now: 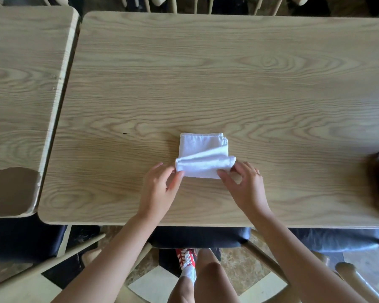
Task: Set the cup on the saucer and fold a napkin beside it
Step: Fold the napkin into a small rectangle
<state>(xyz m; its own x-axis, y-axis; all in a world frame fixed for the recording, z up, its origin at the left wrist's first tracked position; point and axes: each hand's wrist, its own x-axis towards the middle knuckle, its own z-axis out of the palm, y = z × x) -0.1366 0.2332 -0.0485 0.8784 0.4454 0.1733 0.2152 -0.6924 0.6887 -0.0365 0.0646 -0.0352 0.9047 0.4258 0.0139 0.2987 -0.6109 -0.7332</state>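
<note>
While pinching the white cloth napkin (202, 155) at both near corners, left hand (160, 186) and right hand (245, 185) alike, lift evenly, carry away from the fingers (179, 174), align edges, press flat on tabletop (228, 84). No cup or saucer seen.

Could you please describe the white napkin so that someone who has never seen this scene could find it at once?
Start at the large wooden table that fills most of the view and go to its near edge, about the middle. There the left hand and the right hand each pinch one end of the napkin. It is the only white cloth on the bare wood, folded small, its near edge rolled up.
</note>
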